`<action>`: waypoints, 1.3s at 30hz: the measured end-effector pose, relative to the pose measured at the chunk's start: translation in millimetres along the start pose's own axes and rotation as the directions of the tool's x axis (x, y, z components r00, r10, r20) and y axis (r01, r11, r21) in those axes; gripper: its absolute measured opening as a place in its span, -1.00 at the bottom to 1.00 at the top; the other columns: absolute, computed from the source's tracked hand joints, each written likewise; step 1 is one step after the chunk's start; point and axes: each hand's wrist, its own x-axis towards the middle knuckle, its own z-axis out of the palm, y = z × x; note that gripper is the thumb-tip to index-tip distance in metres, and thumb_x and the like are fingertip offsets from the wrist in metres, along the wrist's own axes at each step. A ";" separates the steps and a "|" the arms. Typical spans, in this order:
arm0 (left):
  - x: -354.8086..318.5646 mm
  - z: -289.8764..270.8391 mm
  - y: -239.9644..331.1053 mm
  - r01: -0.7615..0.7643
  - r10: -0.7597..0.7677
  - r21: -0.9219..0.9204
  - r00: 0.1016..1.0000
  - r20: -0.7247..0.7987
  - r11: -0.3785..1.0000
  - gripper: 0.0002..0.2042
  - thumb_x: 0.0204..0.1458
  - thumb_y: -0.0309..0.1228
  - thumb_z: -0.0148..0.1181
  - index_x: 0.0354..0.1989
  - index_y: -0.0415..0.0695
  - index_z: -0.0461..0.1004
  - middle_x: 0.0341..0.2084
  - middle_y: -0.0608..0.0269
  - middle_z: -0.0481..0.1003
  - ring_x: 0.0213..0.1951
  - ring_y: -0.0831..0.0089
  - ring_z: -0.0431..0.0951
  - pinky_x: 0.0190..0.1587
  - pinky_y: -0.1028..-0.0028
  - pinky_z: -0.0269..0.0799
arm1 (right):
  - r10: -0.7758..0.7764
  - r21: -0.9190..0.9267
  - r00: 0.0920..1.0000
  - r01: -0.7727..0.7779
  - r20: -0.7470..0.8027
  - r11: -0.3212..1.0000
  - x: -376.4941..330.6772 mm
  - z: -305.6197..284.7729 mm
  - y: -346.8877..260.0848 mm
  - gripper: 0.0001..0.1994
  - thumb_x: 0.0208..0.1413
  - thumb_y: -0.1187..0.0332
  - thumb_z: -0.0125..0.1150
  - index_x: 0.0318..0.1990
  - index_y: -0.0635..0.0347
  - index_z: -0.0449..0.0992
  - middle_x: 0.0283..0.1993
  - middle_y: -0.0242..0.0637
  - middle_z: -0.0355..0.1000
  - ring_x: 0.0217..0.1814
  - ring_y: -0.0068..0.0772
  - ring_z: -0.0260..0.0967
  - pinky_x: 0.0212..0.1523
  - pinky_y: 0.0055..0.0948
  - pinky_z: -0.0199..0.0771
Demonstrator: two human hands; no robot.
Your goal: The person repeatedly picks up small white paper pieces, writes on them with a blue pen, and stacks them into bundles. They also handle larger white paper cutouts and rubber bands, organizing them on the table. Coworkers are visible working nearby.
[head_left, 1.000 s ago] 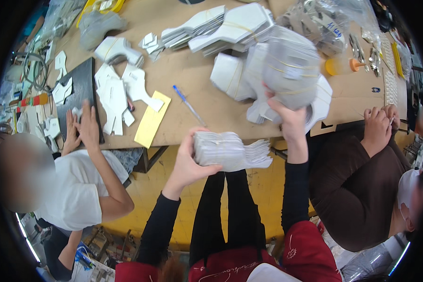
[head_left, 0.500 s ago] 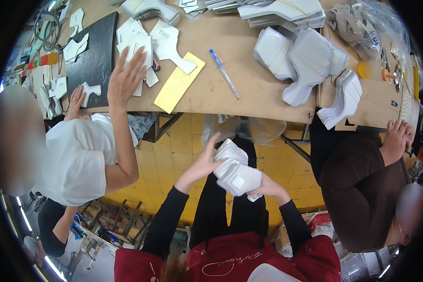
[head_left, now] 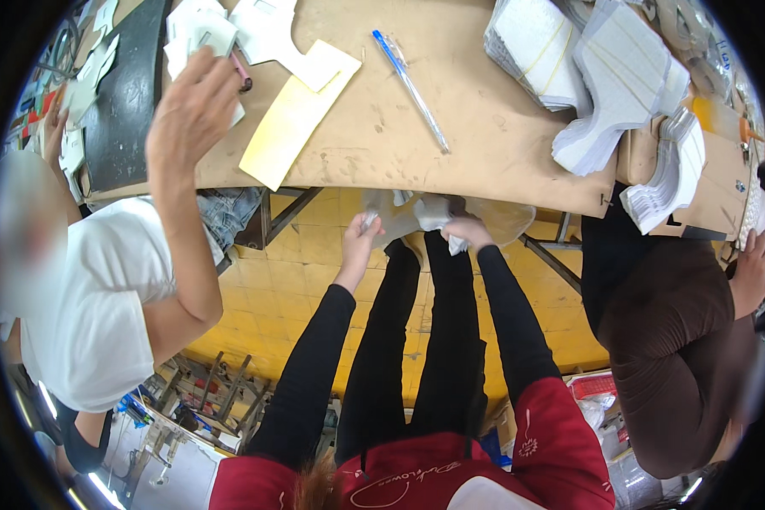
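White cut pieces (head_left: 438, 214) sit in my hands just under the near edge of the table (head_left: 484, 144), above my knees, inside what looks like a clear plastic bag (head_left: 506, 219), though the film is thin and I can't be sure of its outline. My left hand (head_left: 361, 238) is curled shut around a pinch of the bag or a piece at its left side; my right hand (head_left: 467, 231) is closed over the bundle itself, with a white corner poking out below the fingers. On the table, straight above my hands, lies a blue pen (head_left: 410, 87), and left of the pen a yellow card (head_left: 293, 119) reaches to the table edge. Right of the pen are stacks of white cutouts (head_left: 603, 81), one stack (head_left: 667, 174) hanging over the table's edge. At the table's left end a person in a white shirt (head_left: 102, 314) lifts an open hand (head_left: 191, 110) over a black mat (head_left: 127, 93) and more white shapes. At the right end of the table a person in brown (head_left: 671, 340) sits with a hand (head_left: 750, 272) near the edge.
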 end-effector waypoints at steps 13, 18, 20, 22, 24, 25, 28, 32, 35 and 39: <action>-10.1 -19.2 9.8 0.219 -0.315 -0.528 0.944 -0.098 0.820 -0.62 0.18 -0.41 0.18 0.18 -0.02 0.38 -0.37 0.53 0.38 -0.38 0.73 0.32 -0.22 0.57 0.29 | -0.222 0.109 0.940 0.257 -0.259 0.960 -7.7 59.1 119.6 -0.61 0.11 0.22 0.20 0.09 0.13 0.51 0.00 0.09 0.53 0.12 0.17 0.45 0.14 -0.01 0.45; -1.7 -31.3 8.1 0.222 -0.266 -0.329 0.959 -0.094 0.918 -0.65 0.13 -0.44 0.20 0.11 -0.04 0.43 -0.28 0.44 0.47 -0.27 0.62 0.42 -0.13 0.55 0.34 | 0.013 0.078 0.939 0.015 -0.343 0.997 -74.9 81.5 165.2 -0.69 0.09 0.30 0.27 -0.03 0.20 0.58 -0.11 0.08 0.57 0.01 0.10 0.52 0.08 -0.13 0.49; 2.5 -33.8 6.9 0.188 -0.205 -0.172 0.975 -0.087 0.967 -0.64 0.13 -0.44 0.20 0.13 -0.07 0.43 -0.21 0.39 0.51 -0.18 0.57 0.46 -0.06 0.53 0.36 | 0.022 0.148 0.934 0.034 -0.357 0.988 -103.5 72.4 144.9 -0.72 0.11 0.34 0.28 -0.03 0.21 0.59 -0.14 0.04 0.59 -0.05 0.05 0.56 0.01 -0.18 0.53; 6.6 -32.2 4.1 0.176 -0.179 -0.030 0.979 -0.101 0.984 -0.62 0.14 -0.44 0.20 0.16 -0.10 0.42 -0.12 0.33 0.54 -0.09 0.50 0.49 0.02 0.50 0.37 | -0.038 0.217 0.926 0.127 -0.375 0.968 -136.2 51.0 103.1 -0.71 0.13 0.34 0.27 -0.01 0.22 0.59 -0.09 0.08 0.57 -0.04 0.09 0.55 -0.05 -0.15 0.54; 8.8 -30.0 -0.1 0.144 -0.146 -0.036 0.987 -0.072 0.989 -0.58 0.14 -0.44 0.19 0.20 -0.12 0.40 -0.06 0.31 0.54 -0.05 0.48 0.49 0.06 0.47 0.36 | -0.227 0.257 0.870 0.363 -0.438 0.896 -173.8 22.6 45.9 -0.76 0.15 0.38 0.26 -0.04 0.23 0.59 -0.14 0.03 0.59 -0.10 0.04 0.57 -0.12 -0.22 0.55; 8.7 -28.5 -2.4 0.160 -0.161 -0.022 0.985 -0.061 0.987 -0.56 0.14 -0.44 0.19 0.22 -0.13 0.39 -0.03 0.30 0.54 -0.03 0.46 0.49 0.08 0.46 0.36 | -0.291 0.268 0.838 0.445 -0.462 0.854 -194.7 7.2 14.5 -0.78 0.16 0.41 0.26 -0.06 0.24 0.60 -0.16 0.01 0.59 -0.13 0.02 0.58 -0.15 -0.25 0.56; 2.2 -19.7 -8.5 0.176 -0.174 0.005 0.980 -0.097 0.984 -0.56 0.14 -0.45 0.19 0.22 -0.17 0.41 -0.04 0.18 0.55 -0.02 0.44 0.50 0.07 0.44 0.38 | -0.577 0.040 0.493 0.782 -0.651 0.623 -257.0 -39.4 -78.2 -0.89 0.13 0.56 0.26 -0.18 0.28 0.59 -0.30 -0.11 0.56 -0.29 -0.10 0.53 -0.23 -0.28 0.52; -11.3 4.6 4.0 0.211 -0.195 0.043 0.952 -0.234 0.977 -0.57 0.14 -0.47 0.19 0.21 -0.24 0.42 -0.06 0.05 0.56 -0.02 0.38 0.54 0.02 0.43 0.43 | -0.571 -0.282 0.093 0.798 -0.816 0.533 -282.7 -101.4 -184.8 -0.74 0.07 0.57 0.29 -0.06 0.27 0.54 -0.12 -0.07 0.47 -0.08 -0.01 0.45 -0.06 -0.20 0.46; -32.1 21.5 48.6 0.225 -0.180 0.199 0.959 -0.221 0.954 -0.60 0.13 -0.45 0.21 0.15 -0.29 0.46 -0.14 0.07 0.60 -0.11 0.33 0.59 -0.04 0.41 0.47 | -0.574 -0.363 0.188 0.612 -0.797 0.703 -261.8 -141.8 -234.1 -0.56 0.03 0.55 0.29 0.13 0.25 0.44 -0.05 -0.01 0.40 0.02 0.05 0.38 0.04 -0.11 0.42; -84.7 21.4 163.9 0.129 -0.182 0.252 0.963 0.200 0.959 -0.77 0.21 -0.34 0.20 -0.17 -0.27 0.60 -0.29 0.21 0.62 -0.28 0.50 0.56 -0.17 0.49 0.46 | -0.602 -0.359 0.298 0.581 -0.741 0.730 -237.6 -160.6 -249.4 -0.52 0.00 0.57 0.26 0.14 0.28 0.39 -0.12 0.02 0.37 0.01 0.14 0.35 0.06 -0.09 0.41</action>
